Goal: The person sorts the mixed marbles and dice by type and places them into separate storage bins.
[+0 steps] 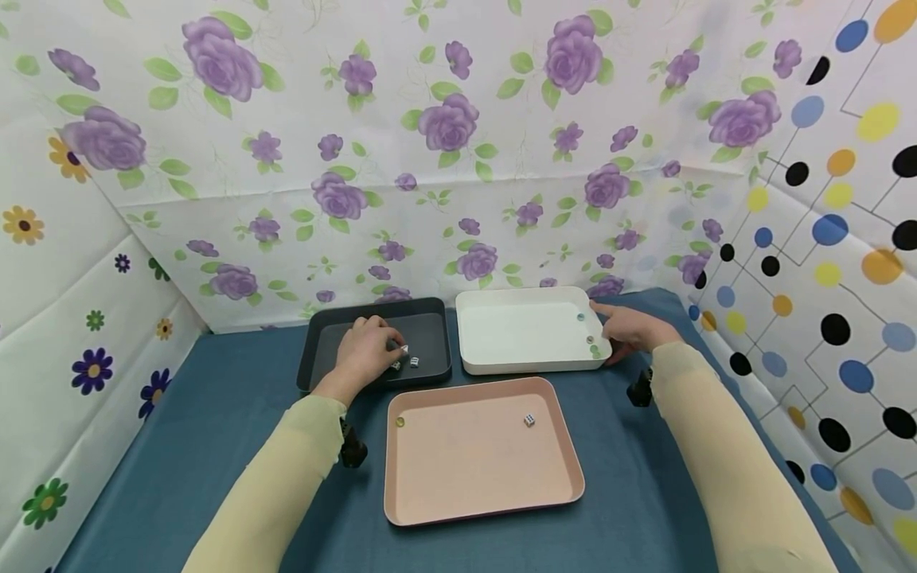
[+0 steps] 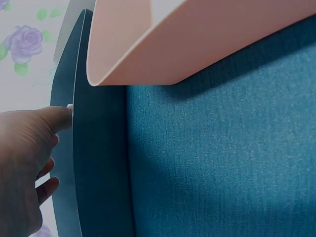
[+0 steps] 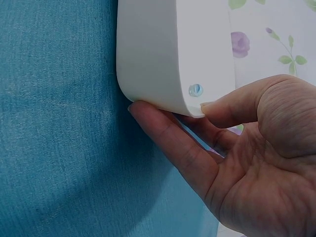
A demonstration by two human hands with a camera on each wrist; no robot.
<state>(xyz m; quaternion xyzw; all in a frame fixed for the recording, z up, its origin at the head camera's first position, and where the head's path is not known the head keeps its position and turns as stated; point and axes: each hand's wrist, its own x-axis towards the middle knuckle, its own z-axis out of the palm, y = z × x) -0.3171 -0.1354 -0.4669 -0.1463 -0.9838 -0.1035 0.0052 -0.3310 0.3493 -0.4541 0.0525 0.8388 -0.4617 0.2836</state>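
Note:
My left hand [image 1: 364,350] is over the dark grey tray [image 1: 426,318], its thumb and fingertips pinching a small white die [image 1: 404,349]. Below the fingers, another die [image 1: 414,362] and one more [image 1: 396,365] lie on the tray floor. In the left wrist view the hand [image 2: 24,163] reaches past the tray's side wall, with a sliver of white at the thumb tip. My right hand [image 1: 632,328] grips the right end of the white tray [image 1: 519,326], thumb at the rim and fingers against the outer wall. A bluish glass marble [image 3: 196,90] sits near that thumb.
Nearer to me lies a pink tray [image 1: 458,469] with a yellowish marble [image 1: 400,422] and a die [image 1: 529,419]. Two more marbles, one greenish [image 1: 595,351], are inside the white tray's right end. Flowered cloth [image 1: 401,143] hangs behind the blue tabletop [image 1: 215,446].

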